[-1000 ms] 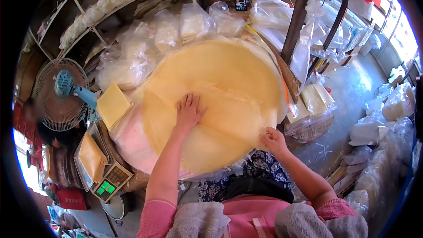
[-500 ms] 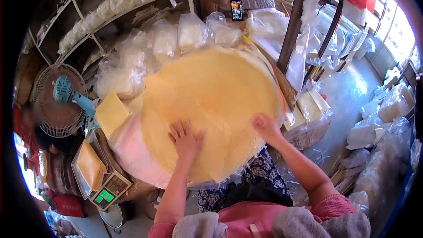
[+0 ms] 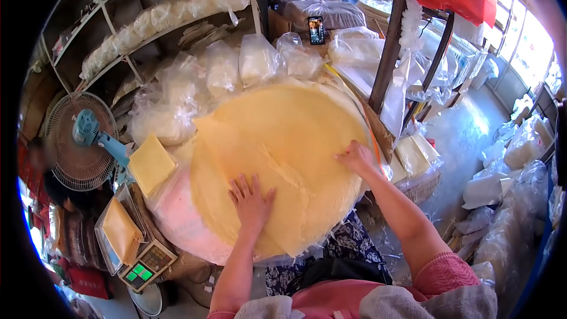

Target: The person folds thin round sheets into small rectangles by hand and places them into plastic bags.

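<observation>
A large, round pile of thin yellow sheets [image 3: 266,118] spreads over the work surface in front of me. My left hand [image 3: 252,204] lies flat on the lower middle of the top sheet with its fingers spread. Near the right rim, my right hand [image 3: 357,158] is closed, thumb and forefinger pointing left over the sheet. What it pinches, if anything, is hidden. A raised crease [image 3: 283,171] runs across the sheet between my hands. Under the left side of the pile shows a pinkish plastic-covered layer [image 3: 177,212].
Left are a square yellow stack [image 3: 152,164], a scale [image 3: 144,264] with a tray of brown-yellow sheets [image 3: 121,230], and a fan [image 3: 82,136]. Clear bags [image 3: 257,59] line the back, near a phone [image 3: 316,31]. A dark post [image 3: 390,53] rises at the right.
My right hand has moved slightly up along the right rim, still closed. The crease in the top sheet has become more marked. My left hand stays flat, and the view has tilted a little.
</observation>
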A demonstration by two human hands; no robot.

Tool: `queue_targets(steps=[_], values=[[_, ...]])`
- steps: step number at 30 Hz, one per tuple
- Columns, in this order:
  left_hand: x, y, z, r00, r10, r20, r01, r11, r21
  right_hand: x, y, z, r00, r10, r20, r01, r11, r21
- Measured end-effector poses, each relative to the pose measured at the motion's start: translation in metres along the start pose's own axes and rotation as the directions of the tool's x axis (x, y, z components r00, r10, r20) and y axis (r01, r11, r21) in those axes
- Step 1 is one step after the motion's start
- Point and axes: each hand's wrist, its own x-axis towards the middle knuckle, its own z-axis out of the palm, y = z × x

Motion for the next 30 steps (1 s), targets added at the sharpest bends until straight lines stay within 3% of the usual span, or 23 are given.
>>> queue_targets(steps=[3,9,12,15,18,21,24,27,30], values=[[-0.003,0.000,0.000,1.000,0.005,-0.010,-0.005,1.000,-0.005,0.005,-0.001,0.007,1.000,-0.011,-0.004,0.010,0.995,-0.103],[-0.003,-0.002,0.003,0.999,0.013,-0.033,-0.014,1.000,-0.006,0.010,0.003,0.015,0.986,-0.154,-0.061,0.160,0.979,0.123],[-0.003,-0.002,0.004,0.999,0.023,-0.032,-0.023,1.000,-0.009,-0.001,-0.005,0.002,0.985,-0.143,-0.092,0.167,0.914,0.370],[0.000,-0.002,0.001,0.998,0.057,0.019,-0.057,0.998,-0.010,-0.015,0.006,-0.017,0.989,-0.096,-0.117,0.137,0.894,0.427],[0.005,-0.006,0.002,0.985,0.155,0.077,-0.154,0.988,-0.013,-0.017,0.047,0.008,0.999,-0.043,0.025,0.029,0.918,0.396],[0.015,-0.013,0.004,0.972,0.199,0.127,-0.193,0.979,-0.058,-0.035,0.049,0.003,0.976,-0.001,0.217,-0.152,0.709,0.688],[0.010,-0.006,-0.006,0.970,0.178,0.168,-0.165,0.983,-0.087,-0.049,0.043,-0.003,0.972,0.035,0.234,-0.193,0.690,0.698],[-0.006,-0.007,0.007,0.976,0.198,0.086,-0.194,0.979,-0.056,-0.055,0.042,-0.002,0.958,-0.003,0.285,-0.190,0.737,0.648],[-0.011,-0.003,0.002,0.980,0.197,0.033,-0.195,0.979,-0.062,-0.063,0.036,-0.007,0.905,-0.190,0.380,-0.148,0.697,0.702]])
